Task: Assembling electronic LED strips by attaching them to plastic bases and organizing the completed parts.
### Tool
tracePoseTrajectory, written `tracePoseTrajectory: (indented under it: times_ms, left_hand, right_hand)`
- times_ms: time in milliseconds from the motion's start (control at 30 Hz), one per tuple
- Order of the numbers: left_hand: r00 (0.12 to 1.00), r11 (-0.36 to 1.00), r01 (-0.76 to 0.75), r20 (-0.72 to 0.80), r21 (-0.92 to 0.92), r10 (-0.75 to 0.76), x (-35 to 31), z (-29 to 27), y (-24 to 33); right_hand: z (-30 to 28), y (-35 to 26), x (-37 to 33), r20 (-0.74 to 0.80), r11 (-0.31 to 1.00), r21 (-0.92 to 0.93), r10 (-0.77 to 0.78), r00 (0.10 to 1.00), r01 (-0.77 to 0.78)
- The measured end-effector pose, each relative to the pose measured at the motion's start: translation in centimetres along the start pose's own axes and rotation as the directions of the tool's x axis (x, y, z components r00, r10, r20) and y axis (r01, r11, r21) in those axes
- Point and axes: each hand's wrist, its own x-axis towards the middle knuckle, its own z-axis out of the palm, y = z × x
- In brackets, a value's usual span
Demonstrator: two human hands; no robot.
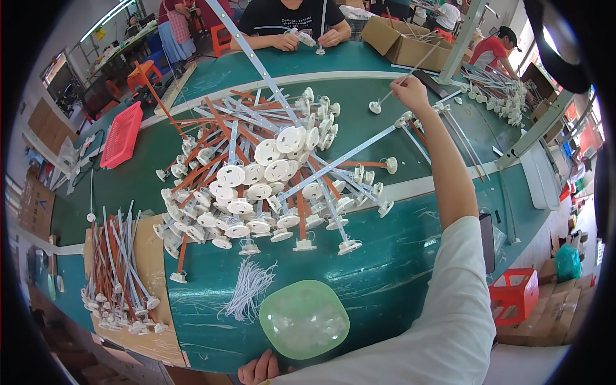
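Observation:
My right hand [410,91] reaches far across the table, its fingers closed round a thin pale strip [426,56]. At that strip's lower end is a white round base [375,107], close to the green tabletop. Beside the table's near edge, my left hand [258,368] shows only curled fingers; whatever they grip, if anything, is hidden. Just above it stands a pale green bowl [305,319] with small, clear-looking contents. A bundle of thin white wires [249,289] lies left of the bowl. Beyond them spreads a big heap of white and orange strips with white round bases [258,191].
More strips [119,276] lie on cardboard at the left. A red basket [122,136] sits behind them. Across the table a person [292,29] handles small parts near an open carton [405,48]. Metal posts [463,40] rise at the right, and a red stool [515,296] stands below.

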Motion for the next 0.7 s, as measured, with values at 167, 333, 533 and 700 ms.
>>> tracePoseTrajectory:
  times_ms: [167, 333, 533, 700]
  left_hand:
    - [0.995, 0.994, -0.088, -0.044, 0.060, 0.090, 0.2, 0.1, -1.0]
    - [0.988, 0.987, -0.151, 0.026, 0.047, 0.150, 2.1, -0.6, -1.0]
    - [0.958, 0.961, -0.266, -0.089, 0.077, 0.272, 1.4, 0.2, -2.0]
    - [0.991, 0.992, -0.125, 0.055, 0.018, 0.123, 1.8, -1.1, -0.9]
  right_hand:
    - [0.2, 0.2, 0.1, 0.083, 0.995, -0.104, 0.001, 0.997, 0.008]
    - [1.1, 1.5, -1.1, 0.132, 0.994, 0.069, 0.075, 0.988, -0.084]
    - [2.9, 1.0, -2.1, 0.103, 1.000, 0.006, -0.002, 0.995, 0.002]
    - [4.3, 1.2, -3.3, 0.059, 0.983, -0.001, -0.181, 0.982, 0.181]
